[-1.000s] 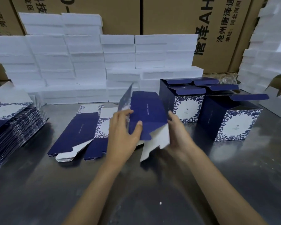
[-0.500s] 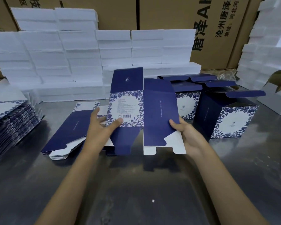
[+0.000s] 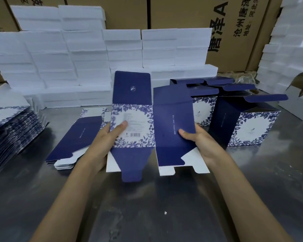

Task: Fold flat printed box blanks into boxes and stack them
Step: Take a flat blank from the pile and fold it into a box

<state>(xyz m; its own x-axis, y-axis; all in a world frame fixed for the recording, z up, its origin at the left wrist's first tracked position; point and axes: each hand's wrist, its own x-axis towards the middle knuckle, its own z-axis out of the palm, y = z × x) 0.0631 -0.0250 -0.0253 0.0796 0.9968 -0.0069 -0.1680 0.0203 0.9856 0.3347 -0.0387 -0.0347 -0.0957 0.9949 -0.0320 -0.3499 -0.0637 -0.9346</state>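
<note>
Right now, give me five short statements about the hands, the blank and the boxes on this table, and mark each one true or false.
1. Both hands hold one box blank. True: the left hand grips its floral panel, the right hand its plain blue panel.
2. The held blank lies flat on the metal table. False: it is lifted above it.
3. Folded boxes stand to the right with top flaps open. True.
4. The pile of flat blanks sits at the right edge. False: it is at the left.
5. White boxes are stacked behind. True.
</note>
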